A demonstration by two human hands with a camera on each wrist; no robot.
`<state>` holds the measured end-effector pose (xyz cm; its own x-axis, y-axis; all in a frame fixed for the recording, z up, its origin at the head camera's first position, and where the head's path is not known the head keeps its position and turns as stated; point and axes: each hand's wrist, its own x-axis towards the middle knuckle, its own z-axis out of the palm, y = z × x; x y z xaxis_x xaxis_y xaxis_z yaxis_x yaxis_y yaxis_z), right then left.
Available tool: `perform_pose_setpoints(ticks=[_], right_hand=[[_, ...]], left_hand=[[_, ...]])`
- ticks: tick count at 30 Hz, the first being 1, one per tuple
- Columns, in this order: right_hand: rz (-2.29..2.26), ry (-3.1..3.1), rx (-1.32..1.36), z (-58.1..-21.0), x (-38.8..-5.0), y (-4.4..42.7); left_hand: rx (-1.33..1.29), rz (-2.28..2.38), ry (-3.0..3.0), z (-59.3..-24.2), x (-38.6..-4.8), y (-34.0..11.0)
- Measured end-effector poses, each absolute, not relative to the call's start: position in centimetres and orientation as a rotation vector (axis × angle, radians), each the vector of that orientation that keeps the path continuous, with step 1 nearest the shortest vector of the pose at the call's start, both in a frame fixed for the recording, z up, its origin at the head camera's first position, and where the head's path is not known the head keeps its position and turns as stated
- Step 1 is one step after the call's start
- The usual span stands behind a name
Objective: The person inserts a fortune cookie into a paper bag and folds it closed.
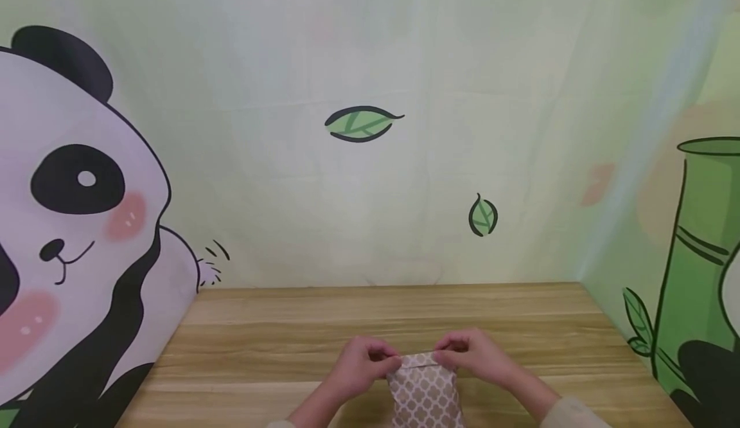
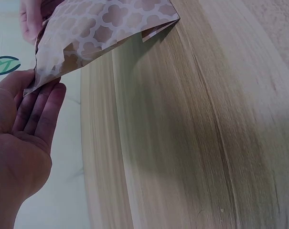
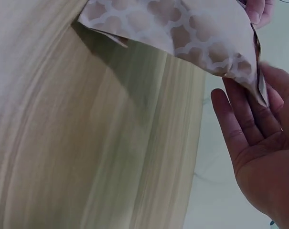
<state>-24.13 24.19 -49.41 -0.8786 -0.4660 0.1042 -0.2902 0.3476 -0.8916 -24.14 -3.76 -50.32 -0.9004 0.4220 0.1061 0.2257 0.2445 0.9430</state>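
Note:
A brown paper bag point(image 1: 426, 394) with a white quatrefoil lattice stands near the front of the table, its lower part cut off by the head view's bottom edge. Along its top runs a narrow band like a folded edge. My left hand point(image 1: 361, 365) pinches the top left corner between thumb and fingers; in the left wrist view that corner of the bag point(image 2: 106, 28) lies over the fingers. The opposite top corner is pinched by my right hand point(image 1: 476, 358). Seen from the right wrist, the bag point(image 3: 182, 28) bulges and its bottom end touches the table. What is inside is hidden.
The wood-grain table point(image 1: 277, 325) reaches back to a pale green cloth backdrop point(image 1: 439, 177) printed with leaves. A printed panda point(image 1: 87, 248) fills the left side, and printed bamboo point(image 1: 702, 274) the right.

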Motion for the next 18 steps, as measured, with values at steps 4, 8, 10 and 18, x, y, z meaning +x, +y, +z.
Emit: perform_pose_setpoints(ticks=[4,8,10,18], right_hand=[[-1.492,2.463,-0.745,-49.1,-24.3,23.8],[-1.445,2.493,-0.773,-48.9,-24.4,23.4],[-1.419,2.506,-0.766,-48.8,-24.5,23.1],[-1.353,2.523,-0.884,-48.6,-24.8,21.6]], left_hand=[[0.628,1.701,2.362,-50.3,-24.2,-3.7],[0.639,1.670,2.394,-50.4,-24.3,-3.6],[0.645,1.674,2.391,-50.5,-24.3,-3.6],[0.700,1.663,2.422,-50.4,-24.4,-3.6]])
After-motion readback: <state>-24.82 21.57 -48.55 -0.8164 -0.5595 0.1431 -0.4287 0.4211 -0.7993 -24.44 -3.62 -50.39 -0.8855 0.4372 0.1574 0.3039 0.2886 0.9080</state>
